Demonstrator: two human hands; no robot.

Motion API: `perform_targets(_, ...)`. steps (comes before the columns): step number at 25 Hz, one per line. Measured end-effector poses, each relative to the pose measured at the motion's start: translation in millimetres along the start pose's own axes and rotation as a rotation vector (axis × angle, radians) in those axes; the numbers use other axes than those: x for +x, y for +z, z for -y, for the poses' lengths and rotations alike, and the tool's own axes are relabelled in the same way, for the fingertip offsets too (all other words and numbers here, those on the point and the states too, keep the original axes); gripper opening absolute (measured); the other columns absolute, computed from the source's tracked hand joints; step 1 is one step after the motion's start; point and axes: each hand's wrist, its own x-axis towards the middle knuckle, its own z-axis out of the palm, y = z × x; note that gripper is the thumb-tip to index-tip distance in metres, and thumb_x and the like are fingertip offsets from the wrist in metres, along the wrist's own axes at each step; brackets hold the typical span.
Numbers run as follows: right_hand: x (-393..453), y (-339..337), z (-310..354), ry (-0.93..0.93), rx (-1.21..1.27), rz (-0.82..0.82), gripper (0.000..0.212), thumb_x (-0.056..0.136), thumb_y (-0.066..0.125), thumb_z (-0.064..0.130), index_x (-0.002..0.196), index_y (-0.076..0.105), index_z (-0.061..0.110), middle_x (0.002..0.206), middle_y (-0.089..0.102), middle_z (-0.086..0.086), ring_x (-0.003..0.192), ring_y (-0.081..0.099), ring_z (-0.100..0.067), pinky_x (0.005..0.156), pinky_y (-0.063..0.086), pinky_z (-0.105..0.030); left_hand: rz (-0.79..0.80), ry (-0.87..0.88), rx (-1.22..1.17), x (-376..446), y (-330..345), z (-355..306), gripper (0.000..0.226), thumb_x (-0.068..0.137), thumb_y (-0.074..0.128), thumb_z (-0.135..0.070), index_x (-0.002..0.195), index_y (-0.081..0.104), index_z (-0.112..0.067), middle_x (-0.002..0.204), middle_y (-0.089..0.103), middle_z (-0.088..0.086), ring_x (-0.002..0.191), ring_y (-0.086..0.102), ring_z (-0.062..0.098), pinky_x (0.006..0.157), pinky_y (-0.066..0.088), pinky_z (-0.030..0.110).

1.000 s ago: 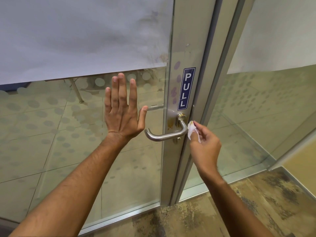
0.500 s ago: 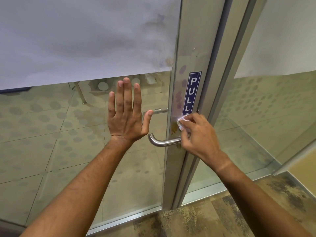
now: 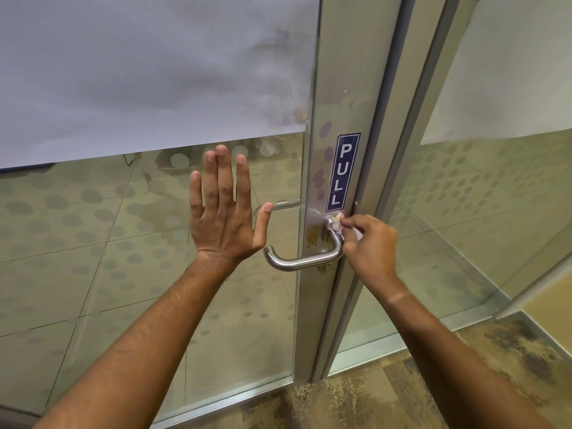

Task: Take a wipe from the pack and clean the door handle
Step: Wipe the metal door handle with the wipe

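A steel lever door handle (image 3: 301,261) sticks out from the metal frame of a glass door, its free end pointing left. My right hand (image 3: 370,247) pinches a small white wipe (image 3: 337,219) and presses it on the handle's base, right under the blue PULL sign (image 3: 342,173). Yellowish smears mark the frame beside that base. My left hand (image 3: 224,212) lies flat on the glass left of the handle, fingers spread and pointing up. The wipe pack is not in view.
The glass door (image 3: 139,243) has a frosted upper band and dotted film lower down. A second glass panel (image 3: 483,212) stands to the right of the frame. Worn patterned carpet (image 3: 387,394) covers the floor below.
My right hand rose with the wipe from the handle's right bend onto the base, then drew back slightly to the right. My left hand stayed flat on the glass.
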Motion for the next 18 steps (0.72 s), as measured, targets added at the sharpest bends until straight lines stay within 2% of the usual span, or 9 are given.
perform_targets(2, 0.2, 3.2, 1.6, 0.161, 0.122, 0.009, 0.013, 0.081, 0.074, 0.005, 0.091, 0.079, 0.013, 0.079, 0.072, 0.008, 0.074, 0.065, -0.005, 0.067, 0.046, -0.002, 0.001, 0.004, 0.000, -0.3, -0.4, -0.3, 0.087, 0.097, 0.035, -0.055, 0.159, -0.002, -0.005, 0.159, 0.003, 0.019, 0.153, -0.019, 0.024, 0.125, -0.007, 0.043)
perform_targets(4, -1.1, 3.5, 3.7, 0.141, 0.098, 0.001, 0.014, 0.081, 0.073, 0.005, 0.092, 0.078, 0.012, 0.080, 0.071, 0.007, 0.076, 0.065, -0.007, 0.070, 0.051, -0.010, 0.001, -0.002, 0.000, -0.3, -0.4, -0.7, 0.085, 0.097, 0.034, -0.055, 0.158, 0.006, -0.004, 0.159, 0.004, 0.019, 0.153, -0.019, 0.024, 0.125, -0.007, 0.043)
perform_targets(7, -4.0, 0.0, 6.6, -0.171, -0.088, 0.018, 0.014, 0.081, 0.075, 0.003, 0.095, 0.078, 0.006, 0.087, 0.072, -0.006, 0.077, 0.062, -0.012, 0.075, 0.053, -0.021, 0.001, -0.006, -0.003, -0.6, 0.3, -1.2, 0.083, 0.096, 0.036, -0.055, 0.156, 0.012, -0.003, 0.158, 0.005, 0.020, 0.153, -0.019, 0.024, 0.125, -0.007, 0.043)
perform_targets(9, -2.8, -4.1, 7.7, -0.379, -0.227, 0.117, 0.019, 0.079, 0.078, 0.007, 0.098, 0.077, 0.006, 0.092, 0.072, -0.010, 0.086, 0.066, -0.023, 0.079, 0.056, -0.030, -0.001, -0.006, -0.019, -0.1, 1.3, -0.2, 0.087, 0.096, 0.036, -0.055, 0.159, 0.004, -0.005, 0.158, 0.004, 0.020, 0.153, -0.019, 0.023, 0.125, -0.008, 0.042)
perform_targets(11, -0.7, -6.4, 8.8, -0.469, -0.342, 0.188, 0.024, 0.079, 0.079, 0.011, 0.102, 0.077, 0.007, 0.098, 0.072, -0.011, 0.095, 0.066, -0.028, 0.083, 0.059, -0.041, 0.000, -0.005, -0.019, -0.1, 1.3, 0.4, 0.089, 0.096, 0.036, -0.056, 0.159, -0.004, -0.007, 0.158, 0.004, 0.020, 0.153, -0.019, 0.023, 0.125, -0.009, 0.042)
perform_targets(12, 0.0, -7.1, 8.3, -0.459, -0.345, 0.187, 0.025, 0.079, 0.078, 0.013, 0.104, 0.076, 0.008, 0.099, 0.072, -0.010, 0.096, 0.067, -0.028, 0.084, 0.059, -0.042, 0.005, -0.008, -0.019, -0.2, 1.0, 0.5, 0.089, 0.096, 0.037, -0.056, 0.159, -0.002, -0.006, 0.158, 0.003, 0.020, 0.153, -0.020, 0.023, 0.125, -0.009, 0.042)
perform_targets(15, 1.0, -8.2, 5.3, -0.324, -0.196, 0.114, 0.024, 0.081, 0.078, 0.015, 0.104, 0.077, 0.008, 0.096, 0.073, -0.008, 0.090, 0.069, -0.022, 0.084, 0.055, -0.029, 0.020, -0.009, -0.009, -0.9, 0.2, -0.2, 0.086, 0.095, 0.040, -0.056, 0.157, 0.007, -0.006, 0.159, 0.000, 0.018, 0.153, -0.021, 0.023, 0.125, -0.009, 0.042)
perform_targets(18, 1.8, -5.0, 5.3, -0.408, -0.321, 0.183, 0.026, 0.080, 0.079, 0.015, 0.104, 0.076, 0.007, 0.097, 0.071, -0.010, 0.094, 0.066, -0.027, 0.084, 0.058, -0.037, 0.020, -0.007, -0.002, -0.2, -0.4, -0.1, 0.088, 0.095, 0.040, -0.055, 0.158, 0.005, -0.006, 0.159, 0.000, 0.018, 0.153, -0.021, 0.023, 0.125, -0.009, 0.042)
